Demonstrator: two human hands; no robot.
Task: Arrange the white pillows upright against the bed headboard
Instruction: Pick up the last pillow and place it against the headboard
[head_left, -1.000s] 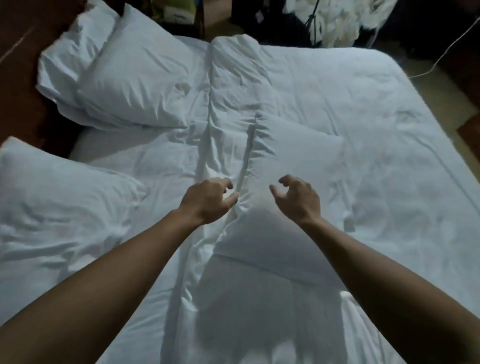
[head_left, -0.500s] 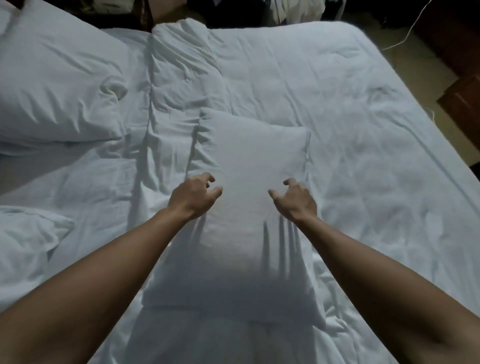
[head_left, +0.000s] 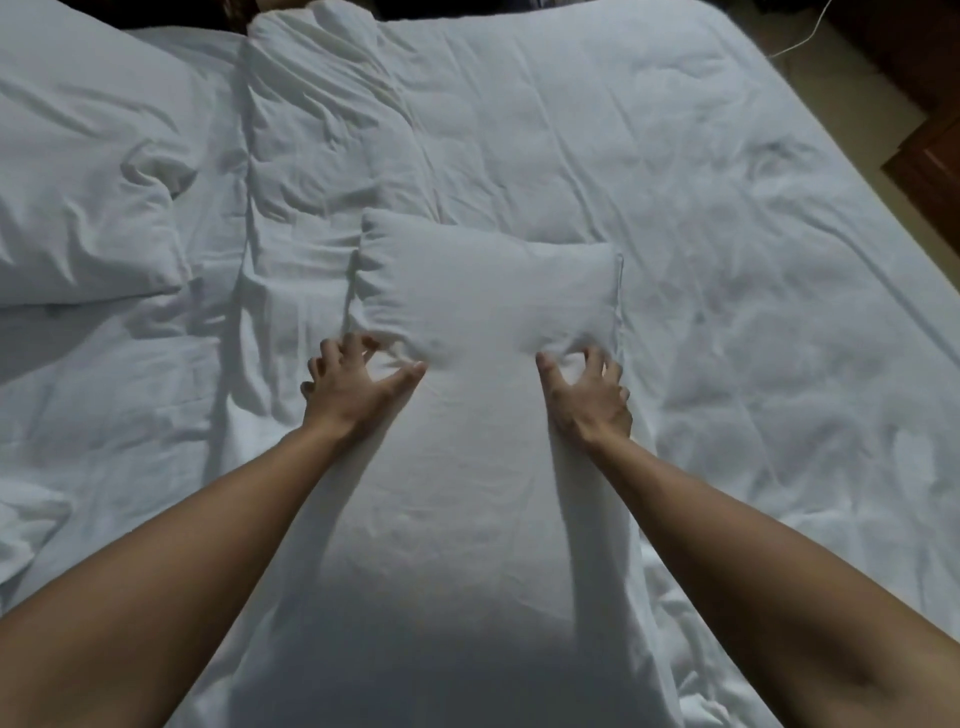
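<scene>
A white pillow (head_left: 483, 312) lies flat and lengthwise on the middle of the bed, running from the rumpled duvet towards me. My left hand (head_left: 358, 384) grips its left side, fingers dug into the fabric. On the opposite side my right hand (head_left: 584, 392) does the same, and the pillow is pinched narrower between the two. A second white pillow (head_left: 88, 171) leans at the upper left. The headboard is out of view.
A folded edge of the white duvet (head_left: 322, 104) runs up the bed left of centre. Part of another pillow (head_left: 26, 519) shows at the left edge. Brown wooden furniture (head_left: 930, 156) and a white cable (head_left: 800, 36) are on the floor at the upper right.
Both hands moved forward and down from hovering over the pillow to gripping its two sides. The view shifted right and closer, and the headboard dropped out of sight.
</scene>
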